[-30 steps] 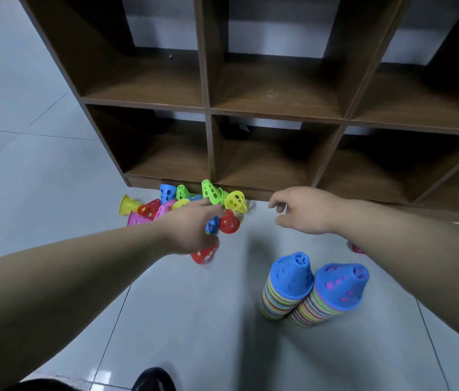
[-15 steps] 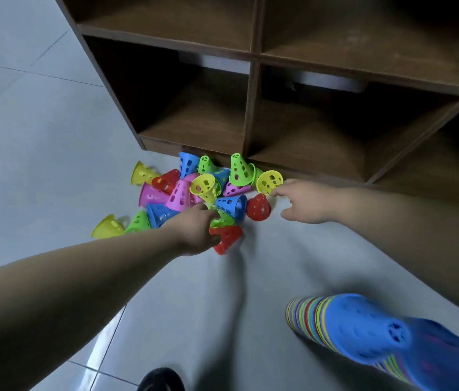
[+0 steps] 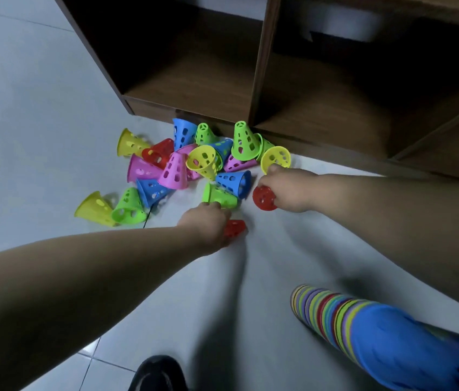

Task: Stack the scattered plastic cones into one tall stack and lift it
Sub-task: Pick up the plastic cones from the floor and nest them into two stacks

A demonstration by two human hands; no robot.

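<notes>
Several small perforated plastic cones (image 3: 179, 165) in yellow, green, blue, pink and red lie scattered on the floor in front of a wooden shelf. My left hand (image 3: 208, 225) grips a red cone (image 3: 235, 228) at the pile's near edge, with its fingertips by a green cone (image 3: 219, 196). My right hand (image 3: 289, 190) holds another red cone (image 3: 264, 198) just right of a blue one (image 3: 235, 182). A tall striped stack of cones topped with blue (image 3: 369, 331) stands at the lower right, blurred and close to the camera.
The brown wooden cubby shelf (image 3: 259, 80) rises right behind the pile, its base touching some cones. Pale floor tiles (image 3: 25, 136) stretch to the left. A dark shoe (image 3: 157, 373) shows at the bottom edge.
The view has dropped closer to the pile. My right hand moved down from the yellow cone and took hold of the red cone. My left hand still holds its red cone.
</notes>
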